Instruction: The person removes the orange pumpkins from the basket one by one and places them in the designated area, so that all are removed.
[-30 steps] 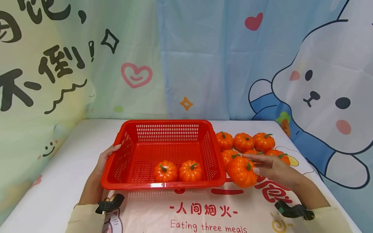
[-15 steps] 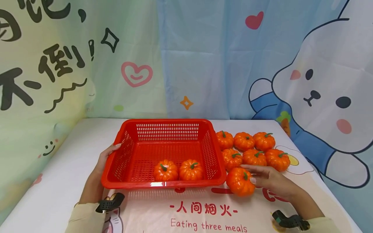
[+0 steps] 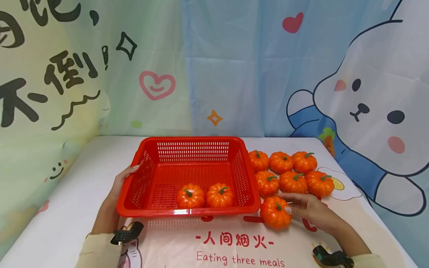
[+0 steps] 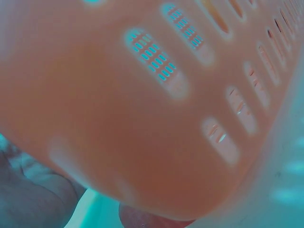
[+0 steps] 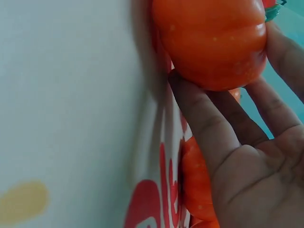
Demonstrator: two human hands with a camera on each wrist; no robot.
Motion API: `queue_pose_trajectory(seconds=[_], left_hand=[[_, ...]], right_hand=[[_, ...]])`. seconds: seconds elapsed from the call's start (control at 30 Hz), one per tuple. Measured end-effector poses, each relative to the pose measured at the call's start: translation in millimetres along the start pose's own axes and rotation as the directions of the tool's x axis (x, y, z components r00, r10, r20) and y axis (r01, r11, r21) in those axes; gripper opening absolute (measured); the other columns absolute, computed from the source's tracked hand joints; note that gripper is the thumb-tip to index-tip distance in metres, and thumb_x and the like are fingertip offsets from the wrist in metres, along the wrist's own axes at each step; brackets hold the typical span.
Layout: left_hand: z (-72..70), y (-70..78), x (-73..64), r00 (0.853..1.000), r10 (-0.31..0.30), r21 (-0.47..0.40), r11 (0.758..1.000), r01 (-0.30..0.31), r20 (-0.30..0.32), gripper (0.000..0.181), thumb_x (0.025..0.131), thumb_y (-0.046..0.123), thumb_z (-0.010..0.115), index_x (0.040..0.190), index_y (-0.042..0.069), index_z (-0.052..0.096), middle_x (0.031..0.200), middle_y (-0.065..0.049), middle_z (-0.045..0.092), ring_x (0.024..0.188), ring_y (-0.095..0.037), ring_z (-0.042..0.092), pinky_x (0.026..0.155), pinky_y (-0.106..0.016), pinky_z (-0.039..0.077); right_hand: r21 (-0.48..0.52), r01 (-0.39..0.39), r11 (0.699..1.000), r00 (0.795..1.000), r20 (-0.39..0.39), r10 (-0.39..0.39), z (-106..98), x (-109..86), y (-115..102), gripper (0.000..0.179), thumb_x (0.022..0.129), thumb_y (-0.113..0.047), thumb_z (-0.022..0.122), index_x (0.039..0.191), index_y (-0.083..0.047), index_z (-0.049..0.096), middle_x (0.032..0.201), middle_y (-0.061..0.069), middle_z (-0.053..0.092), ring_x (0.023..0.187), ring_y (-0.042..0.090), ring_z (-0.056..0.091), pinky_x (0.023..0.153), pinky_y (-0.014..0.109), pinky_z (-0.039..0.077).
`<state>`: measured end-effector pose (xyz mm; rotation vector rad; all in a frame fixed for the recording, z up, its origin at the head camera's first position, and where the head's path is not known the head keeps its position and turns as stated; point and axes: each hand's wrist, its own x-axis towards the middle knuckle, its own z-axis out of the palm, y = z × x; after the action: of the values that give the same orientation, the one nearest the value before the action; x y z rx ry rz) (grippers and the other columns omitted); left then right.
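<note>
A red plastic basket (image 3: 151,213) with slotted walls stands at the middle of the table, two small orange pumpkins (image 3: 220,196) inside along its front wall. My left hand (image 3: 116,188) holds the basket's left rim; the left wrist view is filled by the basket's outer wall (image 4: 109,118). Off the basket's front right corner, my right hand (image 3: 313,211) holds another small pumpkin (image 3: 275,217) between thumb and fingers. In the right wrist view its fingertips (image 5: 183,88) lie under and beside that pumpkin, close over the table cover.
To the right of the basket, several more pumpkins (image 3: 295,182) stand in two rows, the nearer row just behind my right hand. A printed cover (image 3: 174,242) lies over the table front. A patterned cloth (image 3: 221,74) hangs behind the table.
My right hand has come down and slightly left and nearer with the pumpkin, exposing the nearer row behind it. My left hand and the basket have stayed put.
</note>
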<state>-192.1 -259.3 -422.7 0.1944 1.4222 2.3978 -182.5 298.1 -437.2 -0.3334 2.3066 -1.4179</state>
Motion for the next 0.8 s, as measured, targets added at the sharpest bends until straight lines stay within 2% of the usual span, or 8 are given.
queue_pose_trajectory(seconds=[0.13,0.27,0.37,0.47,0.63,0.8], left_hand=[[0.3,-0.3,-0.4,1.000,-0.007,0.014,1.000,0.008,-0.017,0.042,0.105,0.031,0.028,0.144,0.018,0.020,0.116,-0.001,0.062,0.102,-0.021,0.065,0.093,-0.047,0.045],[1.4,-0.4,-0.7,0.999,-0.009,0.031,0.999,0.010,-0.049,0.046,0.105,0.032,0.030,0.147,0.020,0.016,0.118,-0.001,0.061,0.103,-0.021,0.065,0.094,-0.049,0.043],[2.0,-0.5,-0.8,0.998,-0.010,0.034,0.999,0.012,-0.067,0.048,0.105,0.032,0.031,0.148,0.021,0.015,0.119,-0.001,0.060,0.103,-0.022,0.064,0.094,-0.050,0.042],[2.2,-0.4,-1.1,0.998,-0.013,0.037,0.999,0.016,-0.062,0.046,0.105,0.033,0.031,0.147,0.020,0.017,0.119,-0.002,0.060,0.103,-0.022,0.065,0.094,-0.051,0.041],[1.2,-0.7,-1.7,0.999,-0.014,0.045,0.999,0.016,-0.040,0.042,0.105,0.033,0.029,0.143,0.017,0.022,0.118,-0.001,0.061,0.102,-0.023,0.065,0.093,-0.052,0.042],[1.7,-0.7,-2.3,0.998,-0.014,0.043,0.999,0.016,-0.059,0.043,0.105,0.033,0.031,0.143,0.018,0.021,0.117,-0.001,0.061,0.101,-0.022,0.065,0.093,-0.051,0.042]], right_hand=[[-0.018,-0.002,1.000,1.000,-0.022,0.002,2.1,0.3,1.2,0.050,0.092,-0.024,0.068,0.136,-0.003,0.055,0.137,0.021,0.051,0.121,0.035,0.051,0.086,0.032,0.054],[-0.003,-0.008,1.000,1.000,-0.017,0.008,3.2,1.1,1.6,0.050,0.093,-0.024,0.066,0.137,-0.003,0.054,0.137,0.021,0.052,0.113,0.026,0.056,0.085,0.029,0.054],[0.003,-0.013,1.000,1.000,-0.012,0.013,3.5,1.3,1.4,0.051,0.094,-0.024,0.065,0.138,-0.002,0.052,0.137,0.022,0.052,0.106,0.024,0.056,0.083,0.029,0.054],[0.002,-0.008,1.000,1.000,-0.014,0.008,3.6,1.3,1.6,0.051,0.094,-0.023,0.065,0.138,0.000,0.051,0.137,0.023,0.051,0.108,0.028,0.056,0.083,0.030,0.054],[-0.001,0.000,1.000,1.000,-0.027,0.000,3.7,1.3,2.2,0.052,0.095,-0.022,0.064,0.139,0.002,0.050,0.139,0.025,0.049,0.121,0.037,0.052,0.087,0.033,0.054],[-0.018,-0.008,1.000,0.998,-0.054,0.007,4.1,0.4,1.4,0.052,0.095,-0.024,0.064,0.139,0.000,0.050,0.141,0.024,0.047,0.126,0.040,0.047,0.089,0.035,0.053]])
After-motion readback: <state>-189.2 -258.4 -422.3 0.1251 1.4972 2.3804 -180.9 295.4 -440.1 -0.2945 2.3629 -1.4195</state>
